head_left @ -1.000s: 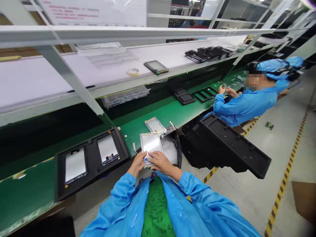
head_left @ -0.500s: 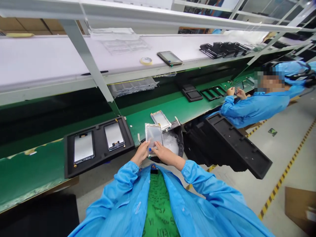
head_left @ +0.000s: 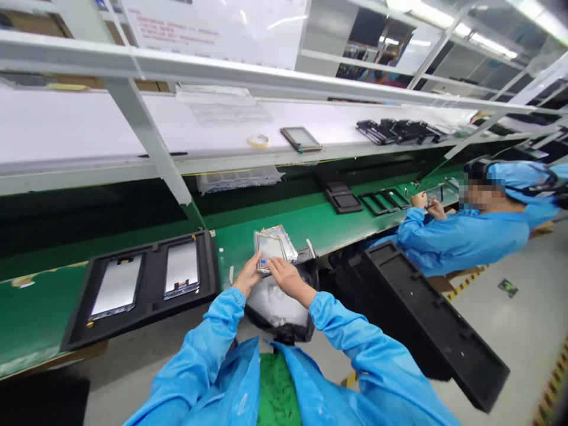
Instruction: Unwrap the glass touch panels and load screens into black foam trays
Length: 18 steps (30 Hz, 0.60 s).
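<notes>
In my left hand [head_left: 249,273] is a thin, framed display panel [head_left: 271,248], gripped along its left edge with fingers closed. A small blue tab shows near its lower left. My right hand [head_left: 286,276] is closed at the panel's lower right, its fingertips over the blue tab's side; the exact pinch is hard to make out. Just behind the panel lies another silver-edged panel [head_left: 286,241] on the green bench. Below both hands hangs a black-bagged bin [head_left: 306,278] with clear plastic film [head_left: 277,302] inside.
To the left, a black foam tray [head_left: 151,284] bears two display panels. A shelf [head_left: 213,139] above carries a tape roll [head_left: 258,141], a framed panel [head_left: 302,139] and stacked black frames [head_left: 399,131]. Black trays [head_left: 426,313] stand at right, near a co-worker in blue [head_left: 465,236].
My view has tilted up, so the bench sits lower in the picture. The held panel has moved forward, nearer the panel on the bench, uncovering more of the bin.
</notes>
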Each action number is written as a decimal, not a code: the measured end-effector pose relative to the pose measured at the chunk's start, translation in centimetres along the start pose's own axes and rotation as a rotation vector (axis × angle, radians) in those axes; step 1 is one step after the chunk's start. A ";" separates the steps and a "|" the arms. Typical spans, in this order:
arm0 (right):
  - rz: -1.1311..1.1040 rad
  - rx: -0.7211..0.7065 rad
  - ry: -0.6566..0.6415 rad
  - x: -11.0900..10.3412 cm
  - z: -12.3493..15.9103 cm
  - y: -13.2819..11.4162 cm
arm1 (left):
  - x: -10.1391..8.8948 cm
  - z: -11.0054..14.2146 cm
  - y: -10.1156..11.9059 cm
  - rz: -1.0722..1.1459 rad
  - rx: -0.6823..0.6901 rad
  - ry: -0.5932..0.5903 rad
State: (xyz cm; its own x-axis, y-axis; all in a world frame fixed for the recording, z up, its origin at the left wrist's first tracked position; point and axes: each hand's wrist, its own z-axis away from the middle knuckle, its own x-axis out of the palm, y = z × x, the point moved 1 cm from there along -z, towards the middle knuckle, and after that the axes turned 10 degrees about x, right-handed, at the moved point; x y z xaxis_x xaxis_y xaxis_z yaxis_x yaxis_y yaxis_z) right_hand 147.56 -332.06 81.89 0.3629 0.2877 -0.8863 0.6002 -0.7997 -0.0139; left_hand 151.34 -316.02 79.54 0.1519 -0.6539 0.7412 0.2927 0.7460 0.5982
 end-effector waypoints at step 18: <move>-0.504 0.613 0.381 -1.2 10.1 20.8 | 3.8 -14.3 -9.4 -0.364 0.161 0.433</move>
State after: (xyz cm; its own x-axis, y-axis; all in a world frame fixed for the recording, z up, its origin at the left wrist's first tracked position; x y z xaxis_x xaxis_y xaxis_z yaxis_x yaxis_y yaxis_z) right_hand 152.43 -354.36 77.98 0.4366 0.7517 -0.4942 0.3045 -0.6404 -0.7051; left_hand 162.68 -327.35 72.41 0.4504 -0.8381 0.3078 0.2565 0.4517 0.8545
